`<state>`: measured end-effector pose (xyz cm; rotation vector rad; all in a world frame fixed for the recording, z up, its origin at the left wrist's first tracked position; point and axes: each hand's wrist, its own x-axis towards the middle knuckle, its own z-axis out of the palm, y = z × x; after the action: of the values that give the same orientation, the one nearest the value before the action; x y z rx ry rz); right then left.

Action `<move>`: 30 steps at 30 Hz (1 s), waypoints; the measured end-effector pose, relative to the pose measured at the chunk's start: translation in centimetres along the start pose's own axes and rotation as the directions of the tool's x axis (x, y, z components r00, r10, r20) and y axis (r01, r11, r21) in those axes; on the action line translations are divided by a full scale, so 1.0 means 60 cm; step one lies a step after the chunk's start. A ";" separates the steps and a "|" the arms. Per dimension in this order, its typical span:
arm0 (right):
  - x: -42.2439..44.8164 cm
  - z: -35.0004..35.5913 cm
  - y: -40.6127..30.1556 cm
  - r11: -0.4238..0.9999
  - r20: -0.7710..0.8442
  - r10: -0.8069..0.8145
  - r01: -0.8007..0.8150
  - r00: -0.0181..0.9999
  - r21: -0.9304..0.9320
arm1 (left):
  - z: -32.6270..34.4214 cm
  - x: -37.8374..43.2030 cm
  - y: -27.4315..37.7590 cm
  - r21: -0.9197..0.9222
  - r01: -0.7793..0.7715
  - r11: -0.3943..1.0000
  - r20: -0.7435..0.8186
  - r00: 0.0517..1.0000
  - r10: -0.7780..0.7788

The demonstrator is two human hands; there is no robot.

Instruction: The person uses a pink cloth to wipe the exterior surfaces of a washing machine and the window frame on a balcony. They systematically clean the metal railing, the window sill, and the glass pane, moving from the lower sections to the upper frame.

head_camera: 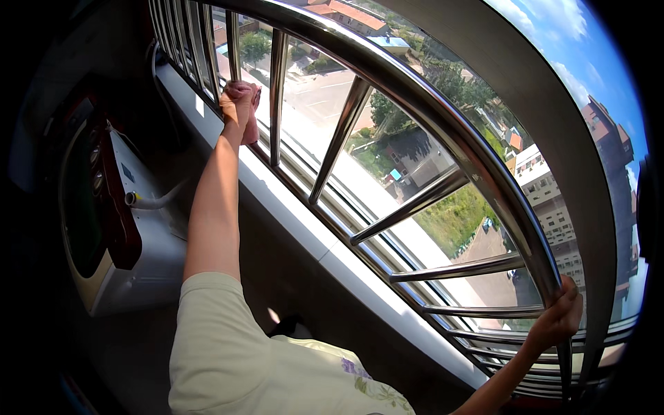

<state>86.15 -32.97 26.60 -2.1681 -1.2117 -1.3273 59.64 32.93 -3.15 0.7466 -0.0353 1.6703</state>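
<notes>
A pink cloth [251,129] is bunched in my left hand [236,104], which is closed around an upright bar [233,44] of a polished metal railing, near its lower end. Part of the cloth hangs below the fist. My right hand [557,315] grips the thick curved top handrail [461,122] at the far right, and its fingers wrap over the tube. Several metal bars [340,142] run between this handrail and the thin lower rail [332,215].
A white sill [321,244] runs beneath the railing, with window glass beyond it. Far below outside lie a road [321,96], trees and buildings. On the left stands a white washing machine [155,280] with knobs and a grey hose [150,201].
</notes>
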 end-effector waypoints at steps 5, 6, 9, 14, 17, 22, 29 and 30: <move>0.018 0.012 -0.029 0.997 -0.047 -0.083 0.083 0.995 0.002 | -0.117 -0.070 -0.038 0.538 0.147 0.830 0.011 0.983 -0.181; 0.020 0.003 -0.033 0.997 -0.044 -0.069 0.068 0.997 -0.024 | -0.125 -0.075 -0.047 0.644 0.141 0.752 -0.025 0.986 -0.164; 0.033 -0.002 -0.019 0.996 -0.101 -0.092 0.090 0.991 -0.023 | -0.183 -0.047 -0.056 0.719 0.086 0.690 -0.141 0.990 0.023; 0.014 0.003 -0.006 0.993 -0.129 -0.098 0.088 0.987 -0.081 | -0.130 -0.114 -0.124 0.848 0.049 0.528 -0.171 0.968 0.185; 0.027 0.007 -0.010 0.995 -0.203 -0.101 0.102 0.974 -0.004 | -0.168 -0.157 -0.031 0.587 -0.028 0.809 -0.015 0.999 0.046; 0.019 0.009 0.002 0.994 -0.188 -0.105 0.106 0.977 -0.005 | 0.079 -0.286 0.013 0.708 0.339 0.619 -0.325 0.935 -0.141; 0.022 -0.008 -0.008 0.991 -0.196 -0.109 0.122 0.975 0.054 | 0.307 -0.208 0.212 0.364 0.210 0.907 -0.403 0.914 -0.050; 0.021 -0.009 -0.010 0.992 -0.176 -0.102 0.114 0.979 0.056 | 0.355 -0.184 0.237 0.473 0.059 0.879 -0.329 0.937 0.114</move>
<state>85.65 -32.34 27.86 -1.9215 -1.3003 -1.4649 57.04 10.80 13.59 0.8009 0.6448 1.8408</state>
